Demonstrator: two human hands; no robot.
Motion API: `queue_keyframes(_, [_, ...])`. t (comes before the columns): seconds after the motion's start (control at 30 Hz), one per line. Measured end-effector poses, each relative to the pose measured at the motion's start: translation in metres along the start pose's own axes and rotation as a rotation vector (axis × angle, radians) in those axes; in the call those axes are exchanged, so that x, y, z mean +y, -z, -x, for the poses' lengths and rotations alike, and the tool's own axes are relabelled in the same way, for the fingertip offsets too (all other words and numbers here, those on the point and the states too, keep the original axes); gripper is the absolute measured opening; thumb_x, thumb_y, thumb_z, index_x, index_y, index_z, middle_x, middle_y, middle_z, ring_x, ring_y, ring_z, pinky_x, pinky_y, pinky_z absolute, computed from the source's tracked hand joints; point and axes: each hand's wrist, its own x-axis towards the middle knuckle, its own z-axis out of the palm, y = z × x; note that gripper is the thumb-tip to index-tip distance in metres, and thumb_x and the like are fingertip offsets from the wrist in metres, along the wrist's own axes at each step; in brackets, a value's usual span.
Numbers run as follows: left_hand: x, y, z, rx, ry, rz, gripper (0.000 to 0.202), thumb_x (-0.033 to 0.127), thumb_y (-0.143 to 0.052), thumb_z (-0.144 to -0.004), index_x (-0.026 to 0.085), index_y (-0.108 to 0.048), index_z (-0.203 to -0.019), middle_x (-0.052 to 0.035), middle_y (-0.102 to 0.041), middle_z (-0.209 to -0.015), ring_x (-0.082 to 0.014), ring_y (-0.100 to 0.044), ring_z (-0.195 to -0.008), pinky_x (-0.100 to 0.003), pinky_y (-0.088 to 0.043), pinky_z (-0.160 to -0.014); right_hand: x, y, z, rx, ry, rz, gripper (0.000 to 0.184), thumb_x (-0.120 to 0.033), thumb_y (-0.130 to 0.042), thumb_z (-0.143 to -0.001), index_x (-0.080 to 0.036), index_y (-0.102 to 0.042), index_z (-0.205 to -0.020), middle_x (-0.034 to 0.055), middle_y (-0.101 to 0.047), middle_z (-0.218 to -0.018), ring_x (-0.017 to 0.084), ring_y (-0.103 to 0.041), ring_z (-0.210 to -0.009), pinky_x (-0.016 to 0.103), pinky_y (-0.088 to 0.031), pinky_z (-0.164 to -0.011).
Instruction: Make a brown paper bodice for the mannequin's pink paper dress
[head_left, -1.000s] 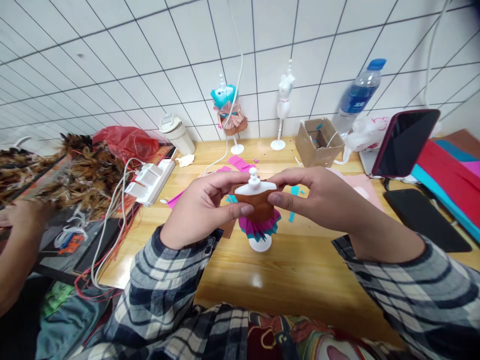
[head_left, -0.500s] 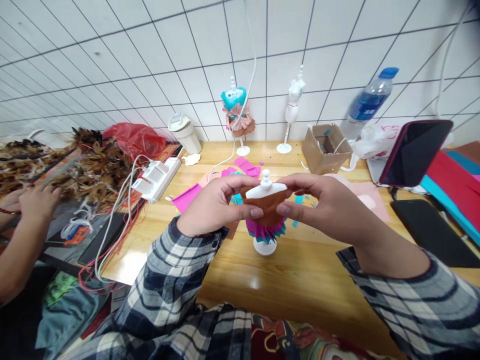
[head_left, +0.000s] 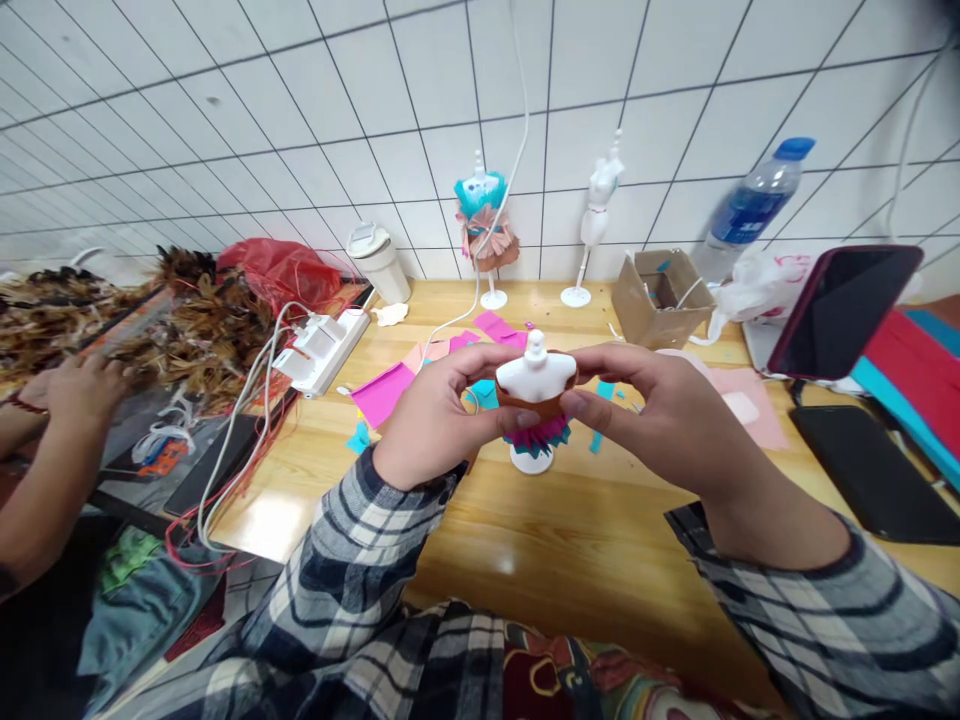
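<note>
A white tiled wall (head_left: 352, 150) is the largest thing, and below it spreads the wooden desk (head_left: 585, 515). At its back stand a water bottle (head_left: 750, 215) and a cardboard box (head_left: 667, 325). Smaller is the miniature white mannequin (head_left: 535, 374), which is between the two hands above the near part of the desk; whether its round base touches the wood, I cannot tell. I judge this body to be light, stiff plastic, a little slippery, so the safest hold is at both sides of the torso. Its pleated magenta and teal skirt (head_left: 541, 437) looks thin and easy to crush, better not to be squeezed. The brown band (head_left: 553, 406) around the chest seems soft and flexible; it asks for a gentle pinch. The left hand (head_left: 435, 415) and right hand (head_left: 645, 415) have their fingers narrowly closed, thumbs pressing the band in front, index fingers behind the mannequin, their tips hidden.
</note>
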Motion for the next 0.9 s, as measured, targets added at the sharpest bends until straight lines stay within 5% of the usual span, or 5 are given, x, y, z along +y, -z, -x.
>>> queue_keyframes(0.37, [0.005,-0.004,-0.003,-0.044,0.041,0.028,0.045,0.027,-0.081,-0.070,0.020,-0.067,-0.113,-0.0062,-0.072,-0.109,-0.0211,-0.066,-0.096,-0.032,-0.052,-0.082,0.001,-0.001,-0.004,-0.065,-0.033,-0.147,0.040,-0.048,-0.070,-0.079,-0.026,-0.069,-0.112,0.0053,-0.072,-0.108,0.025,-0.066,-0.099,0.042,-0.051,-0.088])
queue_keyframes(0.57, [0.007,-0.005,-0.001,-0.005,0.006,-0.012,0.042,0.025,-0.083,-0.067,0.020,-0.068,-0.106,-0.0058,-0.071,-0.111,-0.0241,-0.063,-0.108,-0.036,-0.045,-0.098,0.005,0.000,-0.006,-0.049,-0.030,-0.114,0.034,-0.045,-0.072,-0.078,-0.023,-0.071,-0.104,0.0048,-0.073,-0.099,0.025,-0.066,-0.093,0.042,-0.051,-0.088])
queue_keyframes(0.77, [0.006,-0.005,0.002,-0.052,0.109,0.189,0.046,0.022,-0.083,-0.066,0.021,-0.054,-0.103,-0.0033,-0.072,-0.100,-0.0195,-0.068,-0.092,-0.029,-0.052,-0.076,0.010,0.001,-0.006,-0.107,-0.067,-0.188,0.042,-0.052,-0.070,-0.079,-0.026,-0.070,-0.112,0.0057,-0.072,-0.109,0.026,-0.065,-0.100,0.042,-0.050,-0.088])
queue_keyframes(0.9, [0.006,-0.003,0.003,-0.042,0.088,0.102,0.043,0.022,-0.084,-0.065,0.020,-0.055,-0.096,-0.0026,-0.070,-0.097,-0.0189,-0.066,-0.093,-0.029,-0.051,-0.080,0.009,0.003,-0.008,-0.147,-0.075,-0.221,0.041,-0.054,-0.068,-0.080,-0.028,-0.072,-0.111,0.0049,-0.072,-0.108,0.025,-0.065,-0.098,0.039,-0.051,-0.082])
